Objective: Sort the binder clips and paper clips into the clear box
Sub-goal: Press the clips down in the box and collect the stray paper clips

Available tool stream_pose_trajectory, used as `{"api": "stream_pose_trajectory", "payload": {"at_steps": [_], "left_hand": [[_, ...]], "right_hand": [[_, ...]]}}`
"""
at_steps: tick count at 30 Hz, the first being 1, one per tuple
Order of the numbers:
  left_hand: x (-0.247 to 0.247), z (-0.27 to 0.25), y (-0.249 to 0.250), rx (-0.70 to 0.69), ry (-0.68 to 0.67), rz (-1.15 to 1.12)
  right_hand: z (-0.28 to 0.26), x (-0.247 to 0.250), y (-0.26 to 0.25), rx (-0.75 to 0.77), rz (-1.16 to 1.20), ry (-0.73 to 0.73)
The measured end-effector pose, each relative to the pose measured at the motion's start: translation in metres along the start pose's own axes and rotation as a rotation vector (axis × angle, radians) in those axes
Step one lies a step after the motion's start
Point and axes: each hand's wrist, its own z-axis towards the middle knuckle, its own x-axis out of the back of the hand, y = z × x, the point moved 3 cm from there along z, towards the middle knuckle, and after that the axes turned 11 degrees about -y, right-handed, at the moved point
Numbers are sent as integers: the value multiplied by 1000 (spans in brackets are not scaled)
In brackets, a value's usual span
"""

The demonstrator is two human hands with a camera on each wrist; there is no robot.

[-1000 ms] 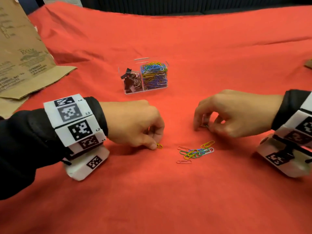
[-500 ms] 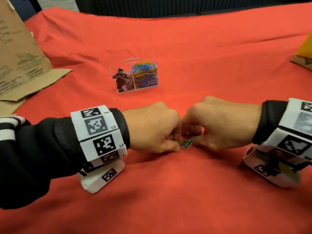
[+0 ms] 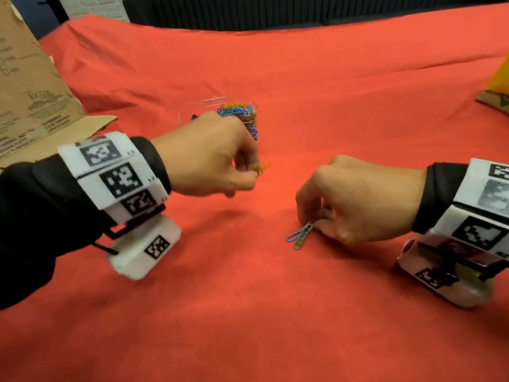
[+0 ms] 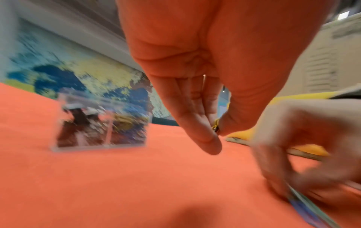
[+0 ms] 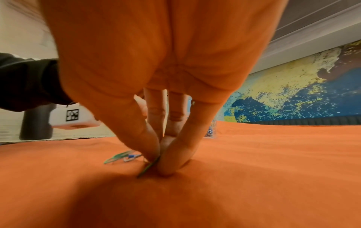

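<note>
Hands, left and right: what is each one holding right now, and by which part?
Left hand pinches a yellow paper clip by one end, thumb against fingertips. Right hand pinches a bunch of paper clips at its upper end, the loops trailing on the red cloth.

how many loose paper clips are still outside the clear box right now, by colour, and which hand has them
Yellow paper clip, pinched in the left hand: 1
Blue paper clip, at the right hand: 1
Green paper clip, at the right hand: 1
Silver paper clip, at the right hand: 1
Total seen: 4; fingers may hide more.
</note>
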Motion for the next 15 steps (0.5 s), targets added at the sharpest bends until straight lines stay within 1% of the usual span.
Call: {"api": "stream_pose_trajectory", "payload": {"at_steps": [3, 6, 8, 12, 15], "left_hand": [[25, 10, -30, 85, 116, 23], [46, 33, -64, 181, 245, 71], [53, 50, -81, 223, 300, 75], [59, 79, -98, 290, 309, 73], [58, 93, -102, 300, 282, 66]], "right_hand": [[0, 1, -3, 34, 19, -7], [1, 2, -12, 92, 21, -41], [4, 0, -16, 127, -7, -50], [7, -3, -16, 155, -43, -51], [7, -3, -17, 160, -58, -90]]}}
